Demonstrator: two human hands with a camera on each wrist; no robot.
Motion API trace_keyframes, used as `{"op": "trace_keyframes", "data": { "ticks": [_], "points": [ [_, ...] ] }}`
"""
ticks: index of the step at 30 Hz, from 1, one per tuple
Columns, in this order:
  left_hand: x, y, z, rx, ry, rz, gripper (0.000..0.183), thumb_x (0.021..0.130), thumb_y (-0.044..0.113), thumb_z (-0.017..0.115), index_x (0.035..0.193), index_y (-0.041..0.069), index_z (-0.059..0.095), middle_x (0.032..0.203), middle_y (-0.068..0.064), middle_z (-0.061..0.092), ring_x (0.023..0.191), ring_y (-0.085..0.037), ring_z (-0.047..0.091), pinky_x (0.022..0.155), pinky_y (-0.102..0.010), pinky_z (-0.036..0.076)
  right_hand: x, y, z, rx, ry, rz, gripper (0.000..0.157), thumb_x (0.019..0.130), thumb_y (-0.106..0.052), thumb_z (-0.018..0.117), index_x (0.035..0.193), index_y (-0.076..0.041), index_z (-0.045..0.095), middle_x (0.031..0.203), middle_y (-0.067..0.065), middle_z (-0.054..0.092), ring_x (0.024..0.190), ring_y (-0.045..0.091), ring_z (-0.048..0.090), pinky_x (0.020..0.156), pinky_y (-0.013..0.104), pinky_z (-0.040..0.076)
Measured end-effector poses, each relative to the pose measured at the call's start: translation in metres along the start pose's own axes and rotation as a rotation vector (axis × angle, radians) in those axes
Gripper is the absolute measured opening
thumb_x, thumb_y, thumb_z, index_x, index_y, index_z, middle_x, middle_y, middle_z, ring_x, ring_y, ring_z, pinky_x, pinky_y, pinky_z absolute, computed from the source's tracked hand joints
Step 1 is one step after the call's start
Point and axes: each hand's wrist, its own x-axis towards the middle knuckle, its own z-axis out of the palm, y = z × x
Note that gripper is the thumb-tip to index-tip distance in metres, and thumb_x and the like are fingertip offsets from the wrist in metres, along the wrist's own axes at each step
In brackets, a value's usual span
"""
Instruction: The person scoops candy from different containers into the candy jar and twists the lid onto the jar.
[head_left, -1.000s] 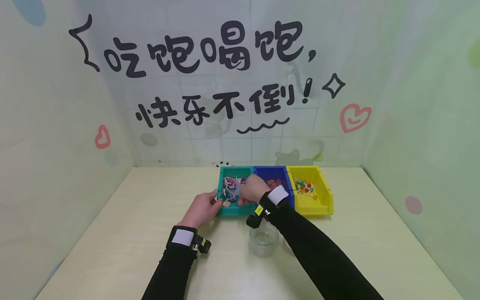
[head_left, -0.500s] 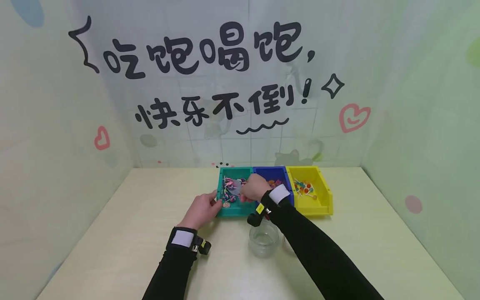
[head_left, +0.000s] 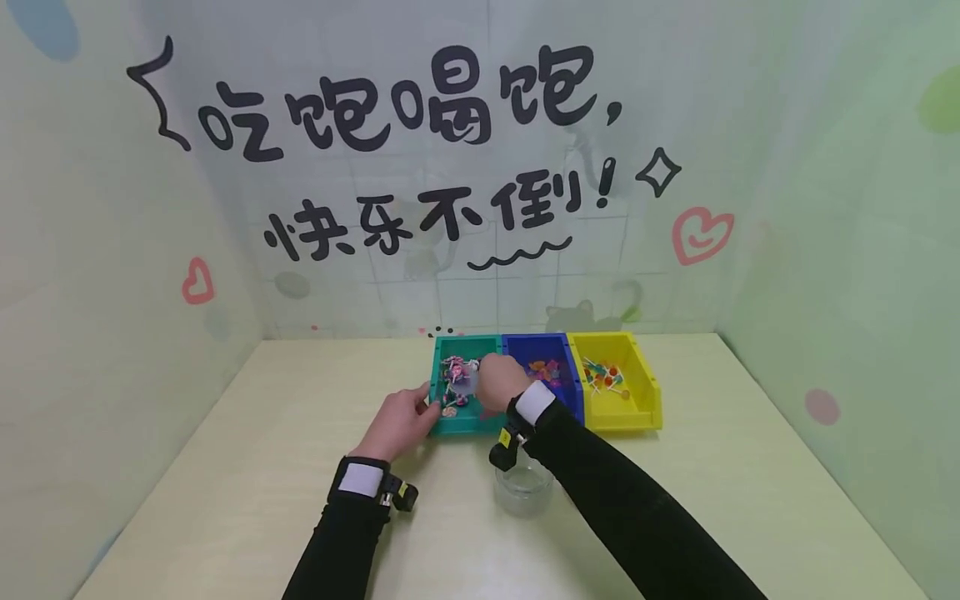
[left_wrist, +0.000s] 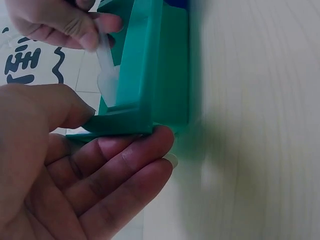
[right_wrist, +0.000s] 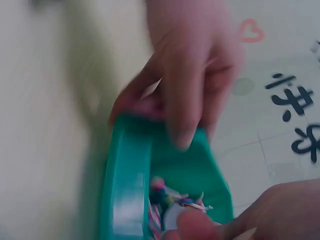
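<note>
In the head view my left hand [head_left: 400,425] grips the left wall of the teal bin [head_left: 468,427]. The left wrist view shows its thumb over the wall and the other fingers beneath, along the outside. My right hand [head_left: 501,383] is above the bin's right side, pinching the handle of a translucent plastic spoon [left_wrist: 106,85]. The spoon's wide end lies down inside the bin, among small lollipops [head_left: 454,370] with striped, colourful heads and white sticks. Part of the lollipop pile is hidden behind the right hand.
A blue bin [head_left: 534,343] with orange and pink candies adjoins the teal one. Beside it, a yellow bin [head_left: 637,408] holds more lollipops. A clear glass jar [head_left: 523,493] stands in front, close to the right forearm. Printed wall panels enclose the table [head_left: 225,500].
My right hand has shifted slightly left and tilted, with the spoon still among the lollipops. My left hand keeps its hold on the bin. The head view has turned a little.
</note>
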Motion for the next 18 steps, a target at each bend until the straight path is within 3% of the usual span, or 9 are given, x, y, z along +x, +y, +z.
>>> {"op": "trace_keyframes", "data": {
  "ticks": [3,5,11,14,18],
  "points": [
    [0.001,0.0,-0.003,0.001,-0.008,0.002,0.057,0.109,0.023,0.065,0.16,0.001,0.053,0.069,-0.004,0.06,0.06,-0.016,0.053,0.055,-0.027,0.04,0.005,0.002,-0.001,0.21,-0.091,0.08,0.03,0.102,-0.008,0.069,0.073,-0.005,0.074,0.062,0.001,0.071,0.058,0.016,0.066,0.051,0.023,0.037],
    [0.001,0.0,-0.002,-0.008,-0.018,-0.003,0.058,0.109,0.024,0.066,0.161,0.002,0.052,0.069,-0.004,0.06,0.061,-0.016,0.053,0.055,-0.027,0.04,0.006,0.004,-0.002,0.267,-0.124,0.119,0.034,0.102,-0.008,0.068,0.069,-0.005,0.077,0.06,0.001,0.072,0.06,0.02,0.067,0.052,0.023,0.035],
    [0.0,0.0,-0.002,-0.01,-0.011,-0.011,0.058,0.109,0.024,0.065,0.161,0.003,0.051,0.072,-0.004,0.06,0.063,-0.017,0.054,0.056,-0.027,0.041,0.003,0.002,-0.011,0.118,-0.098,0.06,0.027,0.104,-0.012,0.071,0.08,-0.004,0.081,0.063,0.001,0.074,0.058,0.015,0.071,0.056,0.022,0.042],
    [0.001,0.001,-0.003,-0.01,-0.009,-0.013,0.059,0.109,0.024,0.065,0.162,0.002,0.049,0.072,-0.005,0.06,0.062,-0.017,0.053,0.056,-0.027,0.04,0.003,0.0,-0.013,0.134,-0.118,0.061,0.027,0.104,-0.008,0.069,0.081,-0.001,0.08,0.062,0.002,0.073,0.054,0.014,0.065,0.05,0.022,0.037],
    [0.0,0.001,-0.002,-0.019,-0.013,-0.012,0.06,0.109,0.024,0.065,0.162,0.0,0.049,0.071,-0.005,0.061,0.061,-0.016,0.052,0.056,-0.027,0.04,0.005,0.0,-0.011,0.185,-0.155,0.085,0.037,0.104,-0.003,0.065,0.069,-0.003,0.077,0.058,0.0,0.067,0.055,0.017,0.058,0.051,0.025,0.03]
  ]
}}
